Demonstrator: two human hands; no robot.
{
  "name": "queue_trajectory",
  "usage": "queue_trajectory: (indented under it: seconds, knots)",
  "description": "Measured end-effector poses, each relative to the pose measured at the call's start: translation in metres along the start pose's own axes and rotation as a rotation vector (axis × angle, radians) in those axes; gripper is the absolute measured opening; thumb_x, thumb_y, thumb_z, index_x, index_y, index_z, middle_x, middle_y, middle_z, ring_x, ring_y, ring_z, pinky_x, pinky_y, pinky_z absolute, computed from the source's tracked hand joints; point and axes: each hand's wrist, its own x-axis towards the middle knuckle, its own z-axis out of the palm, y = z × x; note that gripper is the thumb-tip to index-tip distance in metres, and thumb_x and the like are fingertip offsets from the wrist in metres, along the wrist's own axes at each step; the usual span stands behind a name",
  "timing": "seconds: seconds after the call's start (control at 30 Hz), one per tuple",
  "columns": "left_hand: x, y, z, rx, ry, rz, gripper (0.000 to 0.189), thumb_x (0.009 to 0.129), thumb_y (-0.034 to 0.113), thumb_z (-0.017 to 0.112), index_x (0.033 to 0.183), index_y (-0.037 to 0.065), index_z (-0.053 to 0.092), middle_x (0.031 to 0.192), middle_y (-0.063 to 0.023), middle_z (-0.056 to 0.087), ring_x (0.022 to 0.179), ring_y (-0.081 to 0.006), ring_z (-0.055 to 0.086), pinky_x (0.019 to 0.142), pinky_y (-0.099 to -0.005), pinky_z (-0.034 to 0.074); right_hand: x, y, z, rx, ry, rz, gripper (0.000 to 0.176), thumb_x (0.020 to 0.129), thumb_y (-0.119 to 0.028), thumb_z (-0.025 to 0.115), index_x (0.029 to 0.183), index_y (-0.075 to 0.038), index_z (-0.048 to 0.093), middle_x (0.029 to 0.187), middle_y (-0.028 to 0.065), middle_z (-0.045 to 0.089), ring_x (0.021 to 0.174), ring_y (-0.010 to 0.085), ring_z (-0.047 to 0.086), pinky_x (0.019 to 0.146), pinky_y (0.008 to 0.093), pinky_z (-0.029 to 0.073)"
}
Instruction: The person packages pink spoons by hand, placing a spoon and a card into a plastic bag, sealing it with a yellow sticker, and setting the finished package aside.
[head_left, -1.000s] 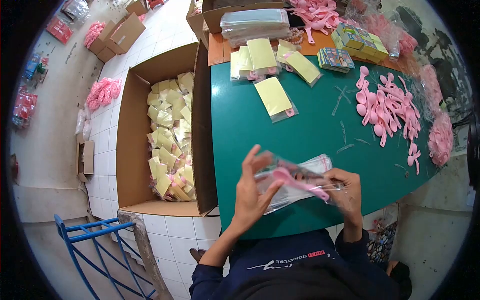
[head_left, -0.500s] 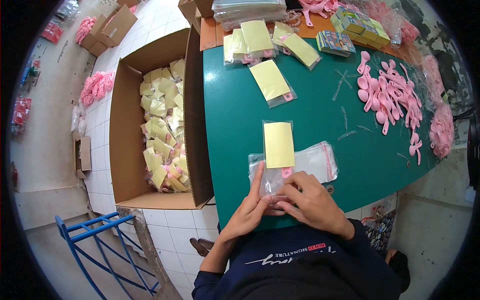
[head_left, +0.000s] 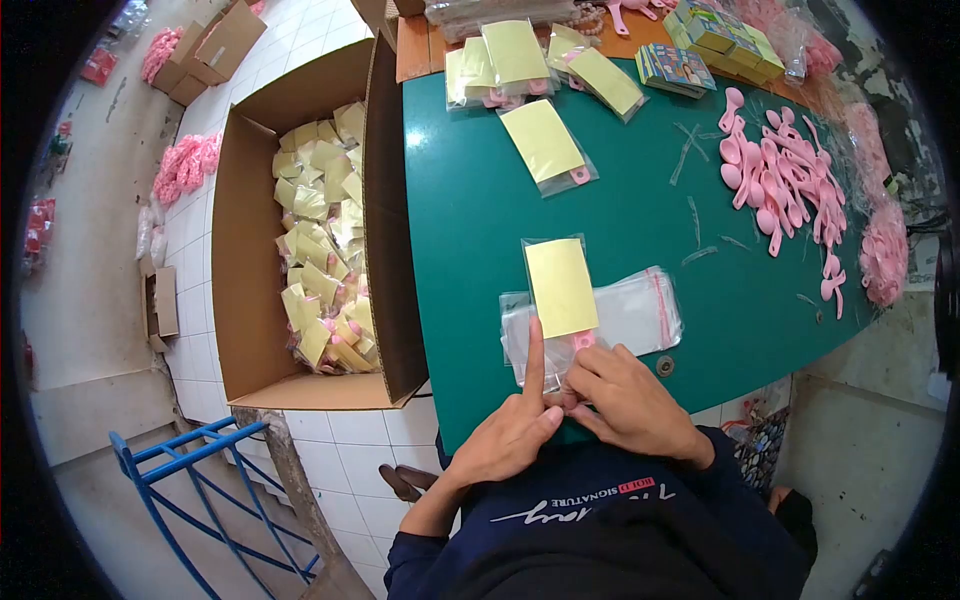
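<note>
A clear plastic bag holding a yellow card (head_left: 561,287) and a pink spoon, whose handle end (head_left: 584,341) shows below the card, lies at the table's near side. My left hand (head_left: 510,430) rests at the bag's lower left, index finger stretched along its edge and thumb apart; its other fingers are mostly hidden. At the bag's bottom end, my right hand (head_left: 630,400) has its fingertips pinched on the plastic. Under this bag is a stack of clear plastic bags (head_left: 640,318), spread to the right.
Filled bags (head_left: 541,146) lie further back on the green table (head_left: 460,290). Loose pink spoons (head_left: 775,185) are heaped at right, near stacked printed cards (head_left: 673,70). A tall cardboard box (head_left: 395,250) of filled bags stands left, above a blue metal frame (head_left: 205,450).
My left hand has shifted slightly right, its index finger now lower along the bag. My right hand's fingers have closed nearer the bag's bottom end. The view has moved slightly.
</note>
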Motion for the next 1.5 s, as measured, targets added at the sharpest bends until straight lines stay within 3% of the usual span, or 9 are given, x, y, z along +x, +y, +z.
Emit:
queue_trajectory:
  seconds: [0.1,0.6,0.87,1.03,1.13,1.3,1.4,1.43,1.5]
  knots:
    - [0.007,0.010,0.001,-0.064,0.059,-0.191,0.079,0.088,0.014,0.035,0.141,0.006,-0.022,0.101,-0.0276,0.060,0.093,-0.0390,0.060,0.090,-0.0383,0.041,-0.002,-0.001,0.000,-0.049,0.003,-0.014,0.022,0.075,-0.014,0.068,0.087,-0.005,0.052,0.087,0.0100,0.049,0.086,0.0279,0.051,0.072,0.0387,0.037]
    - [0.002,-0.004,0.011,-0.147,0.111,-0.028,0.077,0.089,0.032,0.029,0.141,0.004,-0.020,0.139,-0.0300,0.030,0.119,-0.0415,0.045,0.104,-0.0367,0.026,-0.003,0.003,-0.001,0.003,0.061,-0.065,0.019,0.077,-0.014,0.066,0.088,-0.007,0.052,0.086,0.0073,0.049,0.084,0.0252,0.051,0.072,0.0370,0.035]
    - [0.012,-0.011,0.011,-0.039,0.221,-0.086,0.075,0.087,0.001,0.037,0.146,0.013,-0.007,0.082,-0.0142,0.059,0.066,-0.0169,0.056,0.065,-0.0280,0.044,-0.011,0.010,0.000,0.003,0.024,-0.249,0.016,0.079,-0.018,0.064,0.086,-0.007,0.054,0.082,0.0058,0.050,0.081,0.0217,0.052,0.073,0.0355,0.035]
    - [0.017,-0.006,0.011,-0.169,0.292,-0.076,0.065,0.090,-0.001,0.034,0.147,0.011,0.005,0.090,-0.0147,0.065,0.071,-0.0137,0.061,0.065,-0.0252,0.048,-0.019,0.037,-0.056,0.322,-0.346,-0.484,0.016,0.081,-0.021,0.065,0.086,-0.009,0.055,0.082,0.0046,0.052,0.081,0.0210,0.052,0.075,0.0353,0.036]
    - [0.018,0.010,0.006,-0.256,0.147,-0.084,0.050,0.091,-0.002,0.032,0.140,0.006,0.026,0.102,-0.0145,0.064,0.085,-0.0157,0.063,0.076,-0.0276,0.049,-0.062,0.116,-0.150,0.537,0.114,-0.398,0.012,0.086,-0.019,0.063,0.084,-0.008,0.058,0.085,0.0048,0.058,0.067,0.0201,0.056,0.067,0.0333,0.045]
    - [0.022,0.004,0.007,-0.417,0.133,-0.051,0.035,0.092,0.003,0.033,0.124,-0.002,0.045,0.100,-0.0115,0.064,0.083,-0.0110,0.062,0.070,-0.0209,0.044,-0.105,0.181,-0.206,-0.570,0.671,0.341,0.033,0.080,-0.011,0.064,0.109,-0.006,0.051,0.108,0.0151,0.057,0.095,0.0263,0.056,0.083,0.0385,0.044]
    - [0.019,-0.001,0.004,-0.361,0.125,-0.022,0.031,0.093,0.005,0.032,0.118,-0.003,0.049,0.102,-0.0110,0.064,0.084,-0.0100,0.061,0.068,-0.0189,0.042,-0.053,0.094,-0.137,-0.309,0.529,0.215,0.054,0.063,-0.013,0.078,0.109,-0.004,0.050,0.113,0.0122,0.053,0.099,0.0279,0.053,0.085,0.0357,0.043]
    - [0.019,-0.006,0.006,-0.363,0.134,-0.007,0.030,0.093,0.006,0.032,0.116,-0.003,0.050,0.101,-0.0106,0.064,0.085,-0.0102,0.062,0.067,-0.0186,0.042,-0.036,0.073,-0.103,-0.149,0.402,-0.073,0.054,0.061,-0.017,0.081,0.104,-0.005,0.052,0.109,0.0103,0.051,0.098,0.0282,0.052,0.086,0.0332,0.042]
    - [0.017,-0.008,0.002,-0.309,0.084,-0.039,0.029,0.094,0.007,0.032,0.115,-0.002,0.049,0.101,-0.0105,0.063,0.088,-0.0118,0.062,0.067,-0.0194,0.044,-0.024,0.038,-0.039,-0.007,0.246,-0.049,0.050,0.065,-0.013,0.078,0.109,-0.008,0.053,0.109,0.0118,0.046,0.092,0.0273,0.055,0.079,0.0378,0.048]
